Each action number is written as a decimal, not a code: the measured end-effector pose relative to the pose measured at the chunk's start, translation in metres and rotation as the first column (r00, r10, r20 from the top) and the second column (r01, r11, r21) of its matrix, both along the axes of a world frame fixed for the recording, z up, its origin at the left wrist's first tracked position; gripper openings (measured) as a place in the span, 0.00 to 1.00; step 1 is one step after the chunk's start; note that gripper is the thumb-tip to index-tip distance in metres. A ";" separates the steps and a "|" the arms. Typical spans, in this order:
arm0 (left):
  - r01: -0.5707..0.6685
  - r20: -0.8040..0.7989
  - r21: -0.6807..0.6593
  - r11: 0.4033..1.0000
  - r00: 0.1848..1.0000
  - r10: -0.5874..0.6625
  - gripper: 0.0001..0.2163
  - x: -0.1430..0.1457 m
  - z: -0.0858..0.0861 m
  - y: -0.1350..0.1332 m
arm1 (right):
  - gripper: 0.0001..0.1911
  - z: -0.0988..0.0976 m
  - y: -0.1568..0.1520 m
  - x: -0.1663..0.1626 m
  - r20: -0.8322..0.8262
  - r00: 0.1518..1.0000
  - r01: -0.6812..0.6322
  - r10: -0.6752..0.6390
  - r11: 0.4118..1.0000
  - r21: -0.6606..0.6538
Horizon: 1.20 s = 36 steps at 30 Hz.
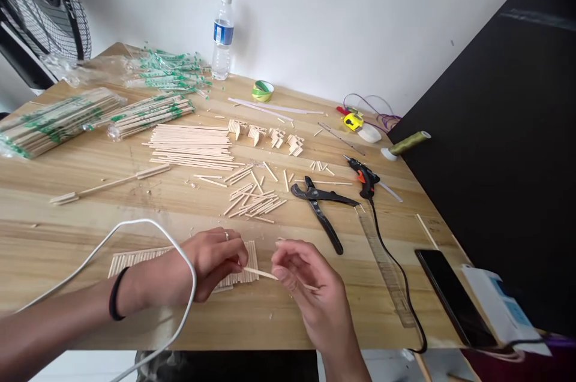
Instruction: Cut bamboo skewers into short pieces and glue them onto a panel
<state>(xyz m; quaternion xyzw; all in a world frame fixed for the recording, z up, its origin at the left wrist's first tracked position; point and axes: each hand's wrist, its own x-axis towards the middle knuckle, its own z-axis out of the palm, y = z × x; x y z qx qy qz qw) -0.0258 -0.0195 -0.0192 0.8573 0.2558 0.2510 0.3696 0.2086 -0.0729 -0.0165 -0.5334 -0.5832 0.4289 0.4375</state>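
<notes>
My left hand [218,262] is closed in a pinch on one end of a thin wooden stick [261,273]. The stick runs rightward into my right hand [310,289], whose thumb and curled fingers hold it near the other end. Under my left hand and wrist lies a flat panel of short sticks [139,257] set side by side, partly hidden by the forearm. Just beyond my hands is a loose pile of short cut sticks [256,202]. A black-handled cutter [320,205] rests with its handles apart, to the right of the pile.
A white cable [155,223] loops over my left forearm. Long sticks [191,145] and small stick assemblies [256,134] lie farther back. Rightward are a glue gun [366,181], clear ruler [387,271] and phone [454,298]. Wrapped chopsticks [58,121] and a water bottle [222,37] stand behind.
</notes>
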 end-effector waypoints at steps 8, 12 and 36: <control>0.046 -0.123 0.076 0.996 0.992 -0.036 0.10 -0.009 0.000 0.004 | 0.08 0.005 -0.013 0.035 0.267 0.944 -0.194 0.195 0.981 -0.029; 0.029 -0.463 0.177 0.984 0.885 0.057 0.34 -0.015 0.001 0.003 | 0.07 0.000 -0.015 0.060 0.312 0.928 -0.224 0.202 0.974 0.034; 0.104 -0.314 0.190 0.976 0.949 -0.040 0.11 -0.003 -0.008 -0.005 | 0.08 -0.023 -0.031 0.072 0.523 0.848 -0.175 0.087 0.977 0.121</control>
